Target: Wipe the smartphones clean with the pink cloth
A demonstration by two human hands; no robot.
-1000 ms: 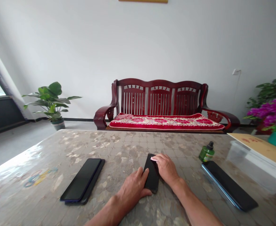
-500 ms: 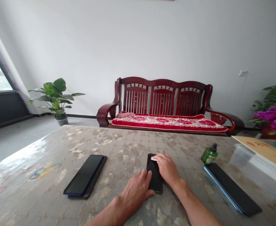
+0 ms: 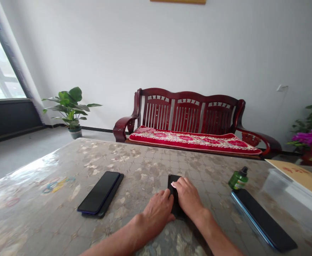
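A black phone (image 3: pixel 174 180) lies flat at the middle of the patterned table (image 3: pixel 145 163). My left hand (image 3: pixel 156 213) rests against its left edge, fingers curled on the side of it. My right hand (image 3: pixel 189 199) lies on top of the phone and presses a small white pad (image 3: pixel 173 184) onto its screen with the fingertips. Most of the phone is hidden under both hands.
Two stacked black phones (image 3: pixel 101 192) lie to the left. Another black phone (image 3: pixel 262 220) lies at the right, beside a small green bottle (image 3: pixel 238 179). A clear plastic box (image 3: pixel 297 193) with a tan lid stands at far right. A red wooden bench (image 3: pixel 193 124) and potted plants (image 3: pixel 70 106) stand behind.
The camera has turned left and the view shifted. My right hand has slid the white pad slightly back along the phone, and my hands cover more of it. My left hand keeps its place.
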